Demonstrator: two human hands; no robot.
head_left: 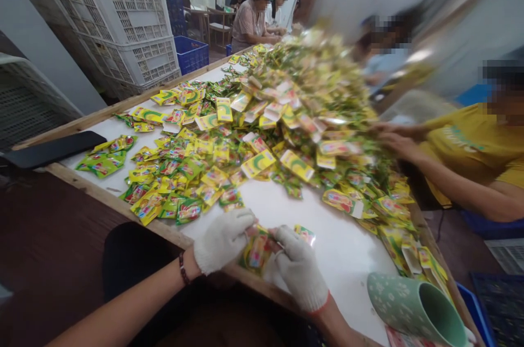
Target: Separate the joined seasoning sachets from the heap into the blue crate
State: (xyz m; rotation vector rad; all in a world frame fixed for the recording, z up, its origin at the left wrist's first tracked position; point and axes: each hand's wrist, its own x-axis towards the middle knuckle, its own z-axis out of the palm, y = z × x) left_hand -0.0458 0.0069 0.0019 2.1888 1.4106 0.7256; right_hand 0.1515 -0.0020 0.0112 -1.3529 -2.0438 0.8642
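Note:
My left hand (223, 242), in a white knit glove with the fingertips showing bare, pinches the upper left of a small yellow-green candy packet (257, 253). At the packet's upper right, my right hand (302, 266), gloved the same way, has thumb and fingers closed on its edge. The packet hangs between both hands over the near table edge. Just behind my right hand lies another packet (305, 234) on the white tabletop (278, 202). Beyond the hands spreads a large heap of small packets and flat yellow cartons (257, 163), its far part blurred.
A green flowered mug (393, 299) stands at the near right, and a dark flat device (57, 149) lies on the left corner. Stacked white crates (141, 36) rise beyond the left edge. A co-worker in a yellow shirt (462, 145) reaches into the heap from the right; others sit farther back.

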